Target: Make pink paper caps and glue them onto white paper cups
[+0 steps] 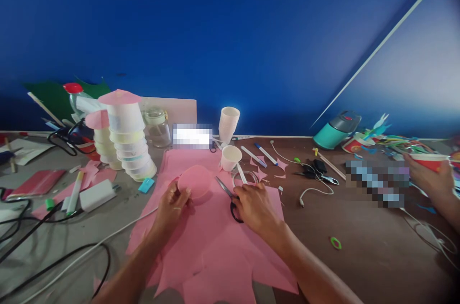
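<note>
In my left hand is a round pink paper disc, pinched at its lower left edge between thumb and fingers. My right hand is closed over the black-handled scissors, whose blades point up and left towards the disc, slightly apart. Part of the handle is hidden under the fingers. Both hands are over large pink paper sheets. A white paper cup stands just beyond the right hand, with a white cable looped beside it.
Stacked white cups with a pink paper top stand at left, near a glass jar. More nested cups are behind. Markers and keys lie right. Another person's hand holds a red and white cup.
</note>
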`<move>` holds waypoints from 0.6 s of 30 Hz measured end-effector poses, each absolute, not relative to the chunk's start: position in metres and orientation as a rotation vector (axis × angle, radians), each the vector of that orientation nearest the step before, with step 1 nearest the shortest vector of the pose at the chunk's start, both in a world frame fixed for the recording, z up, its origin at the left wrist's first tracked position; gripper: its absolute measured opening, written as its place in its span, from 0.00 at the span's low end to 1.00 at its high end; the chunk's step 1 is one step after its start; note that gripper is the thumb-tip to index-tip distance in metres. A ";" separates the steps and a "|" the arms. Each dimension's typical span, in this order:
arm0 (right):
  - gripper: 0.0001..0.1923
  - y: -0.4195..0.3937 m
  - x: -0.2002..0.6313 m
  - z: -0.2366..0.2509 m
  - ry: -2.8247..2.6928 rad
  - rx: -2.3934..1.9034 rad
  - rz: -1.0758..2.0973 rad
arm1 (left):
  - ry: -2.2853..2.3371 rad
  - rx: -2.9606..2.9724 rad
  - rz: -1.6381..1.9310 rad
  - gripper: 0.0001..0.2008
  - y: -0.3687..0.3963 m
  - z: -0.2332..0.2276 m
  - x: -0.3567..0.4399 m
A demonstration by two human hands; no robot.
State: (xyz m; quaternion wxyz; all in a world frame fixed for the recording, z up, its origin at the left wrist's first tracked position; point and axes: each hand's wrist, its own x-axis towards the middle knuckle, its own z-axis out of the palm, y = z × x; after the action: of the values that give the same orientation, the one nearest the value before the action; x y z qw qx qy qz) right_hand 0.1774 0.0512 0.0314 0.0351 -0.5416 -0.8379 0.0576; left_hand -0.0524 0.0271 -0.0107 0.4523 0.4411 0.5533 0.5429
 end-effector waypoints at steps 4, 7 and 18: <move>0.10 0.042 0.169 0.040 -2.731 -1.760 0.131 | 1.381 1.073 1.343 0.13 0.028 -0.011 -0.052; 0.14 0.040 0.167 0.041 -2.789 -1.759 0.186 | 1.386 1.065 1.346 0.14 0.029 -0.008 -0.051; 0.12 0.050 0.186 0.052 -2.352 -1.729 0.764 | 1.335 0.996 1.373 0.16 0.026 0.002 -0.049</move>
State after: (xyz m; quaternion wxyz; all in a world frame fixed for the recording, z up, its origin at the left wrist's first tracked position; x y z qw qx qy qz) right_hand 0.1865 0.0501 0.0516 0.0619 -0.5720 -0.7779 0.2528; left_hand -0.0486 0.0263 0.0020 0.4719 0.4066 0.5453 0.5609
